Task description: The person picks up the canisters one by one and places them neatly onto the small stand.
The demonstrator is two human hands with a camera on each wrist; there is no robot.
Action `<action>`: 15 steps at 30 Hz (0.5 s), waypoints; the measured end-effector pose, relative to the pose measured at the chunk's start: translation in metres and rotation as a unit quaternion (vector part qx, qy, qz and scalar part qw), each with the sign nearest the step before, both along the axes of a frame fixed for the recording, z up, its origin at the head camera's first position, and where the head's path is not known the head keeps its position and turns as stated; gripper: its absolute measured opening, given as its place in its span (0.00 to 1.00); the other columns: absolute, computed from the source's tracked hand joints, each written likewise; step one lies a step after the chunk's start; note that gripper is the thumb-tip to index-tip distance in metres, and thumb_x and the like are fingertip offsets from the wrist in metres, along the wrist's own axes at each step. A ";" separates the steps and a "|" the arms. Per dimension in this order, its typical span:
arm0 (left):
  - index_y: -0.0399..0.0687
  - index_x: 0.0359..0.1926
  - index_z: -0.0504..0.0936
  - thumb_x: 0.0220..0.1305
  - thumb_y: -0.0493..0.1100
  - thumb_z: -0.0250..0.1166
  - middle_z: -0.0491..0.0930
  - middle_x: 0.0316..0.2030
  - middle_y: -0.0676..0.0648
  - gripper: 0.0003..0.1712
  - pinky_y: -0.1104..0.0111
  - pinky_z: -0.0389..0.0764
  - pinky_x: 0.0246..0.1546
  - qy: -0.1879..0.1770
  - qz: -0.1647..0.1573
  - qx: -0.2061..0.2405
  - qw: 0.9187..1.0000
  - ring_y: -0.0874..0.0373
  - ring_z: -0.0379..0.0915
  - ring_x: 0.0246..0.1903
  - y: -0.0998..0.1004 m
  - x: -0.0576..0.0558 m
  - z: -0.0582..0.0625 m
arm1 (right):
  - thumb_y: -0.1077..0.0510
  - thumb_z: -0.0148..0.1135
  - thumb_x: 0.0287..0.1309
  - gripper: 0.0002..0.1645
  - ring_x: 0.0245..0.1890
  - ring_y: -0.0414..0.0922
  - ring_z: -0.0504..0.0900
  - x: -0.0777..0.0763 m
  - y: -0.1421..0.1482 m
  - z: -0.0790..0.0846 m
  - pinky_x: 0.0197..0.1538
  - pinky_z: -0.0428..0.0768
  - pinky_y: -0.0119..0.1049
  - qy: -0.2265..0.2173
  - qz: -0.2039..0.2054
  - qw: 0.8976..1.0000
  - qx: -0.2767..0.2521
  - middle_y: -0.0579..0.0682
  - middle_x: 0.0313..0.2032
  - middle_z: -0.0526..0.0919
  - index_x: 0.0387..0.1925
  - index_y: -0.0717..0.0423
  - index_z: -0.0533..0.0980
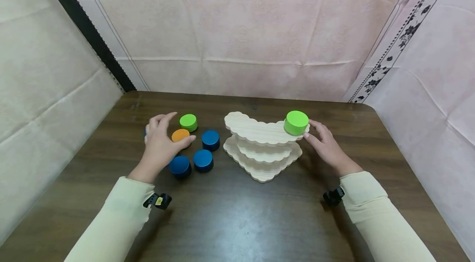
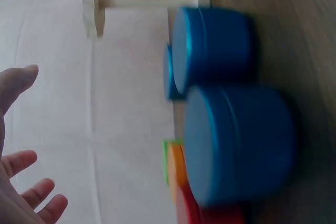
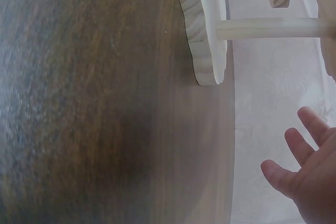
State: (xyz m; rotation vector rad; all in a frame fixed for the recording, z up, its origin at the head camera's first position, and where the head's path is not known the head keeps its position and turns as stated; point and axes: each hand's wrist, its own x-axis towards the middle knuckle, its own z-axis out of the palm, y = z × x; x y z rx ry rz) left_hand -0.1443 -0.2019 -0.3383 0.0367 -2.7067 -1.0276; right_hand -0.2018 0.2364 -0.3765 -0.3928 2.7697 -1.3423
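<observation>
Evidently the wooden stand (image 1: 256, 130) was placed centrally so both arms could reach it, and its post (image 3: 273, 28) kept the shelves apart, presumably leaving room between levels. A green block (image 1: 296, 123) sat flat near the top shelf's right end. Just beside it, the right hand (image 1: 326, 144) held nothing, fingers parted; I judged it was there to steady that end, though I couldn't tell whether the fingertips touched the wood. The left hand (image 1: 159, 142) was spread wide and empty among the loose blocks, the gap between thumb and fingers seemingly suited to something round. Near it on the bench (image 1: 237, 221), an orange block (image 1: 179, 134), another green block (image 1: 188, 122) and a blue block (image 1: 203, 160) stood flat-side down, probably so they wouldn't roll.
</observation>
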 end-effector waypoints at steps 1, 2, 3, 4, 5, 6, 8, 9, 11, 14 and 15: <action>0.46 0.71 0.59 0.55 0.57 0.71 0.52 0.66 0.33 0.49 0.35 0.52 0.57 -0.003 0.007 0.001 1.000 0.36 0.47 0.63 -0.005 0.001 -0.001 | 0.47 0.48 0.71 0.37 0.71 0.64 0.45 0.000 0.000 0.000 0.65 0.46 0.69 0.001 0.000 1.000 0.001 0.65 0.71 0.52 0.72 0.60 0.53; 0.45 0.71 0.59 0.55 0.56 0.71 0.52 0.66 0.33 0.48 0.35 0.52 0.57 -0.006 0.013 0.003 1.000 0.35 0.47 0.63 -0.010 0.002 -0.003 | 0.47 0.48 0.71 0.37 0.71 0.64 0.45 0.000 0.000 0.000 0.65 0.46 0.69 0.002 0.000 1.000 0.001 0.65 0.71 0.52 0.72 0.60 0.53; 0.45 0.71 0.59 0.56 0.56 0.71 0.52 0.66 0.32 0.48 0.35 0.53 0.56 -0.010 0.019 0.006 1.000 0.35 0.46 0.63 -0.015 0.003 -0.004 | 0.47 0.48 0.71 0.37 0.71 0.65 0.45 0.000 0.001 0.000 0.65 0.46 0.69 0.002 -0.001 1.000 0.001 0.65 0.71 0.52 0.72 0.60 0.53; 0.45 0.71 0.59 0.56 0.57 0.71 0.51 0.66 0.32 0.49 0.34 0.54 0.56 -0.016 0.025 0.008 1.000 0.34 0.46 0.63 -0.020 0.003 -0.005 | 0.46 0.48 0.71 0.37 0.71 0.65 0.45 0.000 0.001 0.000 0.65 0.46 0.70 0.001 -0.001 1.000 0.000 0.65 0.71 0.51 0.73 0.60 0.53; 0.44 0.72 0.58 0.56 0.58 0.70 0.51 0.67 0.31 0.49 0.34 0.55 0.56 -0.023 0.030 0.011 0.999 0.34 0.45 0.63 -0.025 0.004 -0.007 | 0.46 0.48 0.71 0.37 0.72 0.65 0.44 0.001 0.001 0.000 0.65 0.46 0.70 -0.001 -0.001 1.000 -0.003 0.65 0.71 0.51 0.73 0.59 0.53; 0.44 0.72 0.57 0.57 0.58 0.69 0.50 0.67 0.31 0.49 0.33 0.56 0.55 -0.031 0.036 0.013 0.999 0.34 0.45 0.64 -0.029 0.004 -0.008 | 0.46 0.48 0.71 0.37 0.71 0.65 0.44 0.001 0.001 0.000 0.65 0.45 0.70 -0.002 0.000 1.000 -0.005 0.65 0.72 0.51 0.73 0.59 0.52; 0.44 0.72 0.56 0.57 0.60 0.68 0.49 0.67 0.30 0.50 0.34 0.59 0.55 -0.047 0.044 0.013 0.998 0.33 0.44 0.64 -0.036 0.005 -0.012 | 0.46 0.48 0.71 0.38 0.72 0.65 0.44 0.001 0.001 0.000 0.64 0.45 0.71 -0.007 0.001 1.000 -0.009 0.65 0.72 0.50 0.73 0.59 0.52; 0.44 0.72 0.56 0.58 0.60 0.68 0.49 0.67 0.30 0.50 0.34 0.60 0.55 -0.055 0.047 0.012 0.997 0.33 0.44 0.64 -0.040 0.005 -0.014 | 0.46 0.48 0.71 0.38 0.72 0.65 0.44 0.001 0.001 0.000 0.64 0.45 0.71 -0.008 0.002 1.000 -0.009 0.65 0.72 0.50 0.73 0.59 0.51; 0.44 0.73 0.55 0.58 0.60 0.67 0.49 0.67 0.29 0.50 0.34 0.62 0.54 -0.070 0.050 0.010 0.996 0.32 0.44 0.64 -0.046 0.005 -0.018 | 0.47 0.47 0.71 0.38 0.72 0.65 0.43 0.001 0.000 0.000 0.64 0.45 0.71 -0.011 0.004 1.000 -0.010 0.65 0.72 0.49 0.73 0.59 0.51; 0.42 0.72 0.54 0.58 0.59 0.67 0.50 0.66 0.28 0.50 0.36 0.65 0.53 -0.088 0.045 0.004 0.995 0.32 0.45 0.63 -0.055 0.005 -0.024 | 0.47 0.47 0.71 0.38 0.72 0.65 0.43 0.001 0.000 -0.001 0.64 0.45 0.71 -0.013 0.004 1.000 -0.010 0.65 0.72 0.49 0.73 0.59 0.51; 0.41 0.72 0.54 0.58 0.59 0.67 0.51 0.66 0.28 0.50 0.37 0.66 0.52 -0.092 0.041 0.004 0.995 0.32 0.46 0.62 -0.058 0.005 -0.026 | 0.47 0.47 0.71 0.38 0.72 0.65 0.43 0.001 -0.001 -0.001 0.64 0.45 0.71 -0.013 0.004 1.000 -0.010 0.65 0.72 0.49 0.73 0.59 0.51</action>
